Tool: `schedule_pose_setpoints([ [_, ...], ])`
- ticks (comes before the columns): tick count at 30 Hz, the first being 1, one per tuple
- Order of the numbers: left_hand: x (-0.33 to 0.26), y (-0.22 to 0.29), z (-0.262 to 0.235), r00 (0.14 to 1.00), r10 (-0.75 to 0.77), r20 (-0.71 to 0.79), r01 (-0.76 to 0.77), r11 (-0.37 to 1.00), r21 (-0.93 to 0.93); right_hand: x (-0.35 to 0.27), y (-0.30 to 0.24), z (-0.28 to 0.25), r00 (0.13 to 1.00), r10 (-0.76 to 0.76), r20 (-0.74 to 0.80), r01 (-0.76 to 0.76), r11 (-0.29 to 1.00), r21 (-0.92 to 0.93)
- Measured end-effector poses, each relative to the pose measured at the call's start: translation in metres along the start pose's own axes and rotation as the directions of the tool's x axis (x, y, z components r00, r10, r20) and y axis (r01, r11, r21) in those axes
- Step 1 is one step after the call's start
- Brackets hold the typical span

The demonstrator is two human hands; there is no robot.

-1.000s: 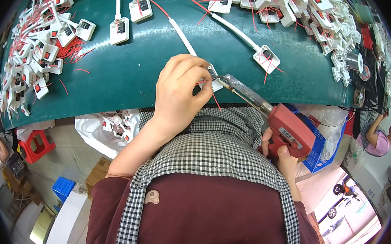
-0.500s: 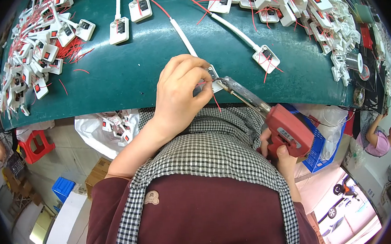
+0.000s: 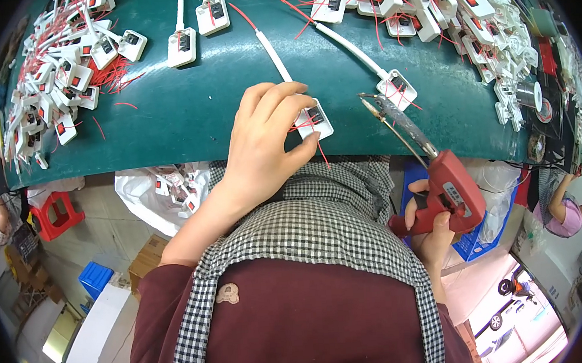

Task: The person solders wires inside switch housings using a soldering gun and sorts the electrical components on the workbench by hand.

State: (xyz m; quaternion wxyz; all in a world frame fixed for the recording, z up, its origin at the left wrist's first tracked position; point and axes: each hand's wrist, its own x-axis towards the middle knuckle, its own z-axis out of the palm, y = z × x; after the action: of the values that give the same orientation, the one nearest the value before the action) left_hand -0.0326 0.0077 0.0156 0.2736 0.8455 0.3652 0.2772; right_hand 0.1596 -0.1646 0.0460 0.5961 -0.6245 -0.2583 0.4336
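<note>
Near the middle of the green tabletop's (image 3: 185, 115) near edge, the left hand (image 3: 260, 126) curves over the left side of an open white switch case (image 3: 323, 125), its thumb at the case's near rim and its fingertips toward the far rim. Thumb and fingers stand apart around the case; whether this grip presses on it I cannot tell. A black part (image 3: 315, 115) sits inside the case, and a thin red wire (image 3: 323, 153) trails from it toward the near edge. A white cable (image 3: 274, 56) runs from behind the fingers toward the far side, a red lead (image 3: 244, 16) showing at its other end.

Beyond the near edge, to the right, the right hand (image 3: 435, 242) has its grip closed round the handle of a red soldering gun (image 3: 457, 197). The gun slants up over the tabletop, its tip (image 3: 364, 97) apart from the case under the left hand and just beside another white case (image 3: 401, 93).

Farther out, 2 white cases (image 3: 182, 49) (image 3: 212, 16) lie left of centre toward the far side. Toward the far left corner spreads a pile of cases (image 3: 49, 97) with loose red wires (image 3: 109, 74); a larger heap (image 3: 480, 33) fills the far right corner. A white spool (image 3: 537, 95) is near the right edge. Below the near edge, at left, hangs a white bag (image 3: 140, 199) holding more cases.
</note>
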Motion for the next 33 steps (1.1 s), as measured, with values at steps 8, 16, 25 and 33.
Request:
schedule_pose_setpoints([
  [8,0.015,0.003,0.028,0.982,0.099,0.159,-0.053,0.961,-0.271,0.004,0.006,-0.015,0.984,-0.158,-0.085,0.161,0.987,0.028],
  [16,0.039,-0.034,-0.01,0.979,0.028,-0.202,-0.044,0.996,-0.076,0.0,0.007,-0.021,0.966,-0.229,-0.121,0.236,0.971,0.045],
  [25,0.044,-0.119,-0.111,0.992,0.114,0.045,-0.122,0.902,0.413,-0.001,0.005,-0.01,0.979,-0.169,-0.117,0.18,0.979,0.093],
  [33,0.067,-0.117,-0.119,0.931,0.1,0.351,-0.272,0.83,0.486,-0.006,0.003,-0.001,0.98,-0.172,-0.098,0.18,0.981,0.076],
])
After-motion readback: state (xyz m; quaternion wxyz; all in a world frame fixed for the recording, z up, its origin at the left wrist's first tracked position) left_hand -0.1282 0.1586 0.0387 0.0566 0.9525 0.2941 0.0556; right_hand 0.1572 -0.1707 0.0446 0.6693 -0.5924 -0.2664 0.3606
